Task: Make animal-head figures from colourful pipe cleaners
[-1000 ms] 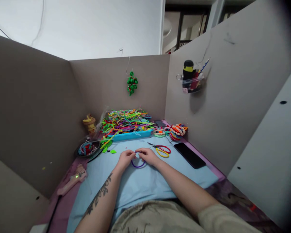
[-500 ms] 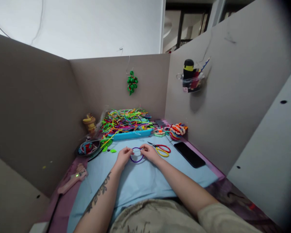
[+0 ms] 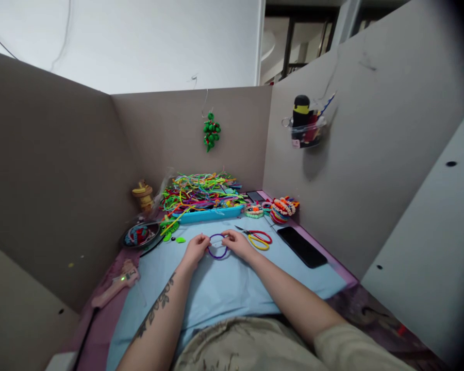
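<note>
A purple pipe cleaner bent into a loop lies between my two hands over the light blue mat. My left hand pinches the loop's left side with thumb and forefinger. The loop's right side is pinched by my right hand. Both hands rest low on the mat, close together. Red and yellow scissors lie just right of my right hand.
A blue tray heaped with coloured pipe cleaners stands behind. A dark bowl, a pink glue gun, a black phone and beaded rings surround the mat. Brown partition walls enclose three sides; a green ornament hangs ahead.
My hands moved slightly away from me and spread apart, and the purple loop now sits between them rather than hanging below the fingers.
</note>
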Demonstrator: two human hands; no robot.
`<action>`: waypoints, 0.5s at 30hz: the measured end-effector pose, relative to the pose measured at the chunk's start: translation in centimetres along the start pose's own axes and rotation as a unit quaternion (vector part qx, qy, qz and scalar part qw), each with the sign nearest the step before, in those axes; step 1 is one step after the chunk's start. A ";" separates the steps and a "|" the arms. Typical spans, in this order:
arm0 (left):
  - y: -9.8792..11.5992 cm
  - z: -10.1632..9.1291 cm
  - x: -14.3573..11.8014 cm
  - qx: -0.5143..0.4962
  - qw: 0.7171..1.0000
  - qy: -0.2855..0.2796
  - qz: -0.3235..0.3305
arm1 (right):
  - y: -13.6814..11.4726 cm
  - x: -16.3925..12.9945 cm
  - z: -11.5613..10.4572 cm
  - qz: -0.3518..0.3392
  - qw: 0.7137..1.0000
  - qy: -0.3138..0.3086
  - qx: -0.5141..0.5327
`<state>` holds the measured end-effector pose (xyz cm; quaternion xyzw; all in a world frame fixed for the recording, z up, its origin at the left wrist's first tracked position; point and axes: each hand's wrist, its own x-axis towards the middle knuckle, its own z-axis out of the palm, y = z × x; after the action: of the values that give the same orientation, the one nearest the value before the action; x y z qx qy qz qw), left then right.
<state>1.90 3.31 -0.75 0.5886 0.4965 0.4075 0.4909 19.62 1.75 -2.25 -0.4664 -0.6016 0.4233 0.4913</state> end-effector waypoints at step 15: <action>0.0 0.2 0.0 -0.025 1.000 -0.008 0.008 | 0.0 -0.1 0.0 0.012 0.999 -0.026 -0.037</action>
<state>2.08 3.30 -0.74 0.5833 0.4773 0.4194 0.5060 19.59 1.64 -2.26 -0.4802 -0.6237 0.4190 0.4525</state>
